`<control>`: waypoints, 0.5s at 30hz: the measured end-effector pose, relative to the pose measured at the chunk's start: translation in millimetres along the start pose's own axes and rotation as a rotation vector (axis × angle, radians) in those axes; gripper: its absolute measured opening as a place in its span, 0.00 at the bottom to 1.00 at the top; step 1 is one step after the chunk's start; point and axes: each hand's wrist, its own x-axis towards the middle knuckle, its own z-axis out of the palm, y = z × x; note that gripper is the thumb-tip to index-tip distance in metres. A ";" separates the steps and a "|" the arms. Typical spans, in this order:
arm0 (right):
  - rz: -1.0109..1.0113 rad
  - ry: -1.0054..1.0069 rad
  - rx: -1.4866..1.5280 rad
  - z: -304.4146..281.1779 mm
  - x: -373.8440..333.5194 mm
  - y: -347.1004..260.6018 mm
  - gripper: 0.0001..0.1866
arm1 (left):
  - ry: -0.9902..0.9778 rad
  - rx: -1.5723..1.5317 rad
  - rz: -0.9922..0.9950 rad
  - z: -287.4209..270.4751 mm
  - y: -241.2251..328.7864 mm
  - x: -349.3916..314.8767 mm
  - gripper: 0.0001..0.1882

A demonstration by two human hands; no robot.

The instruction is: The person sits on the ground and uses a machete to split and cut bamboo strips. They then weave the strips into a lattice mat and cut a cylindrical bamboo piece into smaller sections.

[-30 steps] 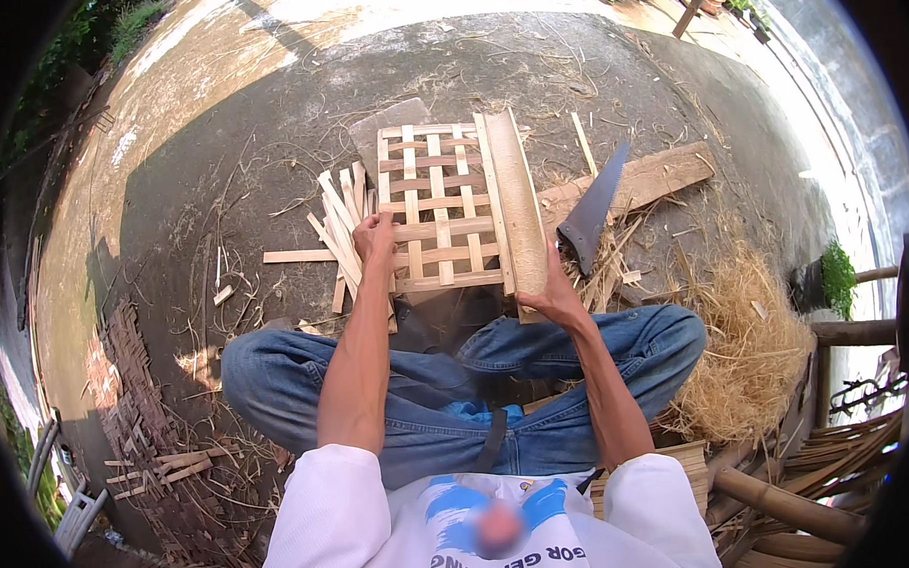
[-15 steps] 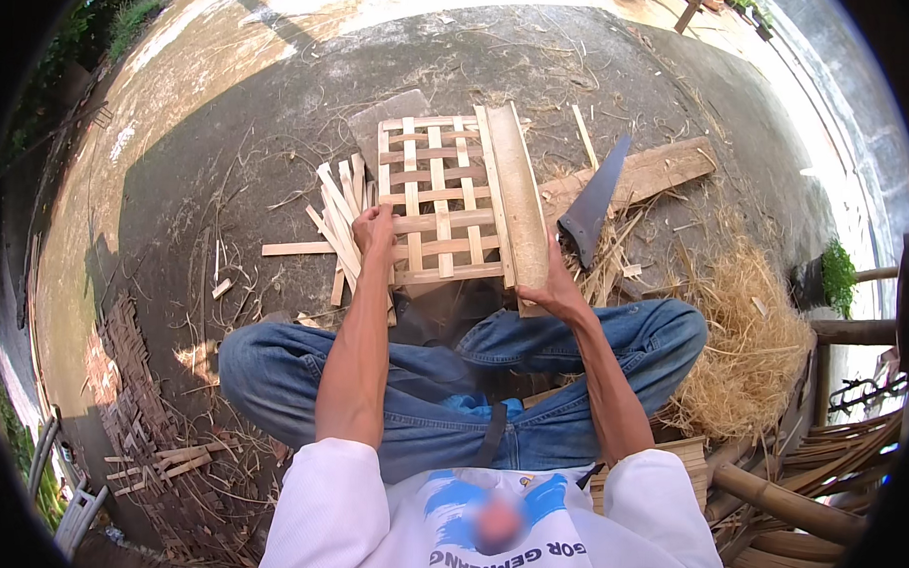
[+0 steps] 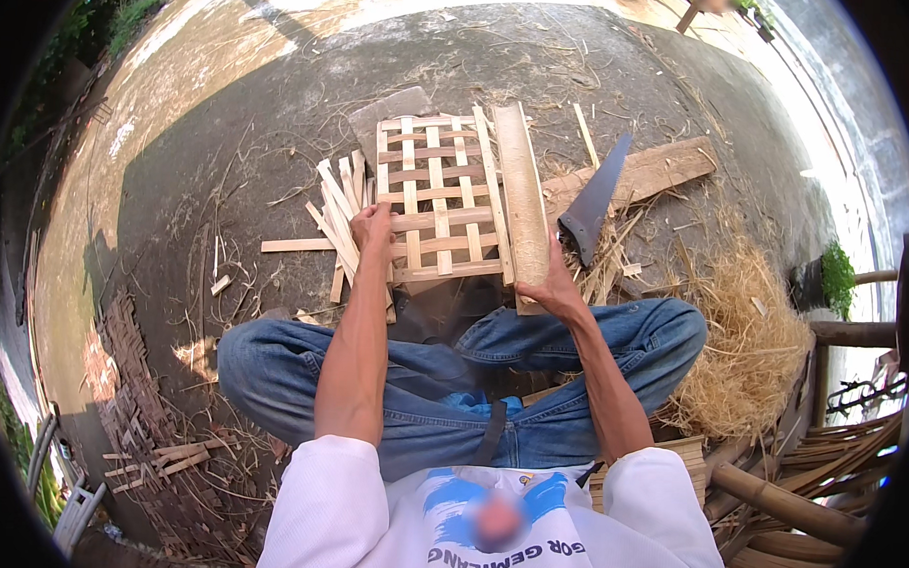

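In front of my crossed legs stands a woven lattice panel [image 3: 444, 193] of pale flat bamboo strips in a thin frame. My left hand [image 3: 372, 224] is closed on its left edge, thumb near a cross strip. Along the panel's right side lies a split half of a thick bamboo pole [image 3: 522, 201], its hollow face up. My right hand [image 3: 550, 285] is closed round the near end of this bamboo piece, with the palm on its right side. Some fingers of both hands are hidden beneath.
Loose bamboo strips [image 3: 339, 212] lie left of the panel. A handsaw [image 3: 596, 197] rests to the right, by a wooden plank [image 3: 669, 172]. Farther right is a heap of straw-like shavings [image 3: 743, 344]. Torn woven matting [image 3: 135, 403] lies at the left, and bamboo poles [image 3: 787, 501] stand at the near right.
The far end of the split bamboo has shifted slightly to the right, and the gap between it and the lattice frame is wider. Both hands keep nearly the same places.
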 end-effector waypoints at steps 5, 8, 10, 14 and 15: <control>0.078 0.010 0.133 -1.5 2.0 7.0 0.60 | 0.047 0.007 0.028 -19.9 14.2 20.4 0.10; 0.192 0.048 0.283 -9.3 1.7 7.3 0.59 | 0.138 0.072 0.089 -28.8 18.5 33.2 0.11; 0.237 0.017 0.407 -3.9 5.9 -10.7 0.59 | 0.339 0.281 0.207 -42.5 15.2 43.6 0.16; 0.324 0.018 0.564 -6.3 3.8 -40.4 0.56 | 0.782 0.874 0.758 -4.9 17.9 0.5 0.20; 0.335 -0.022 0.594 -7.8 4.0 -46.7 0.57 | 0.563 0.791 0.894 2.7 25.3 -11.1 0.19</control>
